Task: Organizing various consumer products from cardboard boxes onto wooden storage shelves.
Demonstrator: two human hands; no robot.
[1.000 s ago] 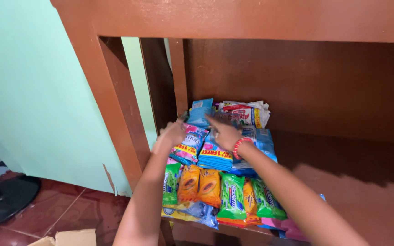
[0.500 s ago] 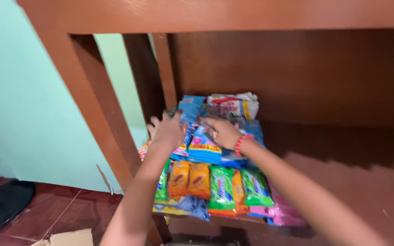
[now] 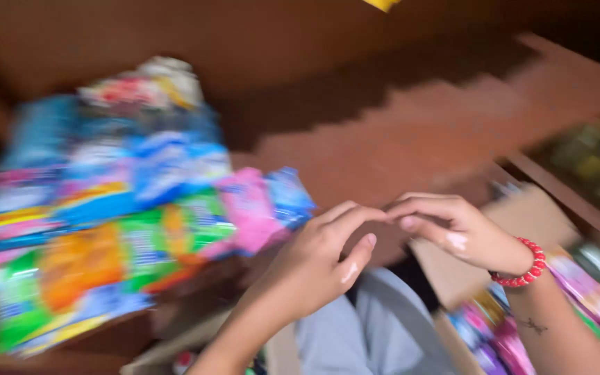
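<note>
Our left hand (image 3: 307, 267) and right hand (image 3: 463, 232) meet fingertip to fingertip, empty, just right of the packets (image 3: 119, 208) piled on the shelf (image 3: 397, 146). We'd judge them light, crinkly, slippery: pinch an edge seam.

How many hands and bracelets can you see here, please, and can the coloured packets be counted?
Hands: 2, the left hand and the right hand, both empty, fingertips meeting
Red bead bracelet: 1, on the right wrist
Total: 3
Coloured packets: a heap, too blurred to count
</note>
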